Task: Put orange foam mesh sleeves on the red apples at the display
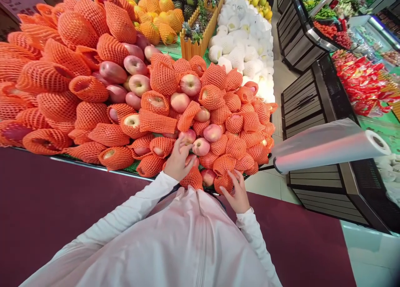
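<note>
My left hand (179,161) reaches over the front of the fruit pile, its fingers apart. Its fingertips are beside a bare red apple (201,147) and close to another apple (188,136); whether they touch is hard to tell. To the right, my right hand (238,194) is spread at the pile's front edge. Its thumb and fingers lie around the near side of an apple in an orange foam net (224,182), without a visible firm grip. Between the hands sit a bare apple (208,177) and an orange foam net (192,178).
Larger netted fruits (56,74) are heaped at left. Behind are oranges (159,18), a small wooden planter fence (195,47) and white-netted fruit (240,41). A roll of clear plastic bags (331,147) juts out at right, beside dark display stands (304,101).
</note>
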Tool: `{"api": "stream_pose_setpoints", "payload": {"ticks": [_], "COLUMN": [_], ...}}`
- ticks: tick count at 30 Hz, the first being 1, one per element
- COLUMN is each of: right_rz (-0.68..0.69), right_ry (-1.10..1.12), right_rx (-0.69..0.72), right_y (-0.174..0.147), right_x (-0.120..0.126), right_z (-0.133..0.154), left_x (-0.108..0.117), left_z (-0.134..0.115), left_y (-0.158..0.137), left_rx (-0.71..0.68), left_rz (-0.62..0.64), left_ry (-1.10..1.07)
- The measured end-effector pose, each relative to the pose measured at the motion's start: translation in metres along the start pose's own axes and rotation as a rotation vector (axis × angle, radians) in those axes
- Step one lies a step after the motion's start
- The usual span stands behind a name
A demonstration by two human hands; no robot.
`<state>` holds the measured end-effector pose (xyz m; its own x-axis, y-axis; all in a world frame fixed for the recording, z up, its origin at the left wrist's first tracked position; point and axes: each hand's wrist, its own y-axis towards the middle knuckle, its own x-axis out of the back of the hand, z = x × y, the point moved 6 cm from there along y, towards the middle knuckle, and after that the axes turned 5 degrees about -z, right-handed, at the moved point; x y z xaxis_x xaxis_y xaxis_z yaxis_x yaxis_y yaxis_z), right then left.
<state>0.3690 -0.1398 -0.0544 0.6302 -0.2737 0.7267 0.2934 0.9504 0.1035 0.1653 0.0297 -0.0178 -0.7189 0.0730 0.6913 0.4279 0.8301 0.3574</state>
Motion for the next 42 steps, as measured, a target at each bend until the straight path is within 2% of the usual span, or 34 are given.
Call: {"api": "stream_pose_setpoints", "payload": {"ticks": [3,7,10,12,14,16,18,19,23,26,28,31,33,35,38,42], "right_rz": [-0.069,-0.112,-0.127,-0.086,0.04,0.24,0.383,0.398,0.25,0.222,0.187,0.137,0.146,0.15,0.077,-0.029], "right_ry": [0.072,0.171,0.308,0.537,0.885,1.194,1.348,1.374,1.376,1.308,1.23,1.164,1.152,1.124,1.035,0.979], "right_rx": [-0.024,0.01,0.02,-0.058,-0.212,-0.377,-0.502,-0.543,-0.628,-0.632,-0.598,-0.564,-0.555,-0.521,-0.459,-0.496], "right_y": [-0.004,0.012,0.029,0.036,0.038,0.034,0.027,0.025,0.022,0.022,0.024,0.024,0.022,0.021,0.021,0.024], "right_x": [0.004,0.008,0.012,0.008,-0.009,-0.031,-0.049,-0.054,-0.055,-0.05,-0.044,-0.038,-0.038,-0.039,-0.038,-0.036], "right_z": [0.003,0.027,0.046,0.05,0.048,0.047,0.045,0.042,0.03,0.03,0.031,0.034,0.038,0.042,0.042,0.033], "left_x": [0.007,0.009,0.022,0.033,0.033,0.023,0.014,0.01,0.001,-0.003,-0.006,-0.016,-0.022,-0.026,-0.028,-0.031], "left_z": [0.016,0.03,0.011,-0.014,-0.044,-0.068,-0.074,-0.072,-0.055,-0.048,-0.043,-0.037,-0.039,-0.047,-0.054,-0.047], "left_y": [0.029,0.053,0.046,0.029,0.008,-0.013,-0.026,-0.029,-0.032,-0.036,-0.038,-0.043,-0.045,-0.046,-0.045,-0.042], "left_rx": [0.007,0.016,-0.012,-0.076,-0.213,-0.347,-0.367,-0.338,-0.25,-0.184,-0.04,0.29,0.42,0.393,0.289,0.341], "left_rz": [-0.09,-0.106,-0.162,-0.2,-0.092,0.099,0.205,0.221,0.288,0.35,0.355,0.343,0.389,0.476,0.569,0.59], "left_ry": [0.09,0.14,0.002,-0.154,-0.334,-0.475,-0.527,-0.527,-0.551,-0.72,-0.868,-1.06,-1.138,-1.142,-1.041,-0.938]}}
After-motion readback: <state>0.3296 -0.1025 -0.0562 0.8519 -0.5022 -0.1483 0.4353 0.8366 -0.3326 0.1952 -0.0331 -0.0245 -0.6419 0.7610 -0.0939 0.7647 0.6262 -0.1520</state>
